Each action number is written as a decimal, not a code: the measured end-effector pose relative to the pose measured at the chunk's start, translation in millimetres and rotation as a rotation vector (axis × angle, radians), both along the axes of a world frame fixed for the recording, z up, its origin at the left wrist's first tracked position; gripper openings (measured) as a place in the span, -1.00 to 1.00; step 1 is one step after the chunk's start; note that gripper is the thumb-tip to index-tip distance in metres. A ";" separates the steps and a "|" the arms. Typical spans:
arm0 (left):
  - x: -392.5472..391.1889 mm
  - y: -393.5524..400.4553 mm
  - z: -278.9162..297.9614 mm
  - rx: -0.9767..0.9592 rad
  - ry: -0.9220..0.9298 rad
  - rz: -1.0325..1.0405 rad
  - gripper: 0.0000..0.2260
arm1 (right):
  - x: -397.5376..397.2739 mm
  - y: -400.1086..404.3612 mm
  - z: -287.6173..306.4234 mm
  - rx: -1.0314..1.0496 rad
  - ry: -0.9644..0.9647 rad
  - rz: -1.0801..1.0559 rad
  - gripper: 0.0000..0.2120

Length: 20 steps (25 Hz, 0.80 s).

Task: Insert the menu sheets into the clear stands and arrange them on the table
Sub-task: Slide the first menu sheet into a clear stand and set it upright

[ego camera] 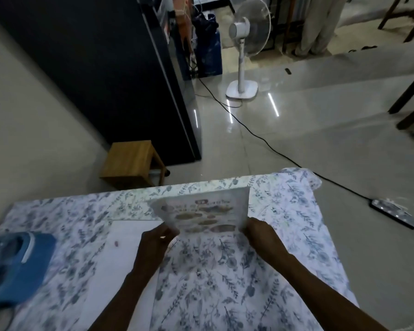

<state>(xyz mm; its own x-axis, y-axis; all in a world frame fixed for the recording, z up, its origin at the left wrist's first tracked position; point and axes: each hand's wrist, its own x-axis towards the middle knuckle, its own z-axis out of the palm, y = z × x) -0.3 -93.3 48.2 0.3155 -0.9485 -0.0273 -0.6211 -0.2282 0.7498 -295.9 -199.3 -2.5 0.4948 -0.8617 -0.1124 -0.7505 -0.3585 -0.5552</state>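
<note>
Head view: left hand and right hand pinch menu lower corners over desk; should keep it level, seat squarely.

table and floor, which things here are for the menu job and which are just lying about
For the job: menu sheet held by left hand and right hand; white sheet; table.

Lying about: blue cloth, fan, wooden stool, power strip.
</note>
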 end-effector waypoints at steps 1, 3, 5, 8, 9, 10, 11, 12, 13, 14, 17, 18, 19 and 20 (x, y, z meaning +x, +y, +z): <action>4.7 -0.3 -0.2 0.023 0.020 0.005 -0.86 | 3.8 2.0 2.1 0.009 0.005 -0.001 -0.78; 7.1 -2.3 3.2 0.037 0.024 -0.018 -0.85 | 8.3 6.2 6.5 0.037 -0.003 -0.024 -0.81; 9.8 -2.7 5.2 0.050 0.030 -0.069 -0.82 | 7.1 11.3 9.4 0.065 -0.011 -0.034 -0.82; 14.8 -1.5 2.6 0.087 0.033 -0.108 -0.81 | 7.6 15.5 9.5 0.083 0.011 -0.038 -0.84; 14.6 -2.3 2.2 0.099 0.029 -0.112 -0.80 | 7.6 14.9 7.9 0.076 0.025 -0.039 -0.87; 14.0 -1.5 0.7 0.099 0.029 -0.115 -0.80 | 7.3 15.8 6.9 0.073 0.046 -0.045 -0.89; 13.1 0.3 -0.2 0.092 0.028 -0.108 -0.79 | 8.2 17.2 5.4 0.066 0.059 -0.052 -0.91; 12.5 2.1 -1.5 0.084 0.032 -0.102 -0.80 | 9.6 19.1 6.6 0.066 0.075 -0.067 -0.92; 11.2 3.3 -2.2 0.085 0.026 -0.096 -0.81 | 11.0 20.3 7.3 0.063 0.088 -0.080 -0.92; 9.9 3.9 -4.5 0.091 0.014 -0.090 -0.81 | 13.1 22.4 9.4 0.070 0.105 -0.092 -0.90; 2.8 7.1 -8.7 0.140 -0.023 -0.085 -0.84 | 18.4 31.9 11.3 0.118 0.116 -0.196 -0.80; 1.2 9.8 -9.3 0.142 -0.013 -0.084 -0.81 | 20.4 38.0 13.0 0.134 0.127 -0.271 -0.75; 0.7 13.1 -8.8 0.144 0.011 -0.085 -0.73 | 22.3 44.4 14.4 0.127 0.160 -0.331 -0.70; 2.4 18.0 -9.9 0.144 0.034 -0.089 -0.62 | 23.9 52.7 16.8 0.123 0.216 -0.371 -0.66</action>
<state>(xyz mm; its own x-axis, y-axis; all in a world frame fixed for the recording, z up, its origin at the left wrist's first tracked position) 2.1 -75.4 38.3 0.2269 -0.9582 -0.1745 -0.6186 -0.2802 0.7341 -272.0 -146.6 14.3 0.1085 -0.9503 -0.2919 -0.9192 0.0159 -0.3934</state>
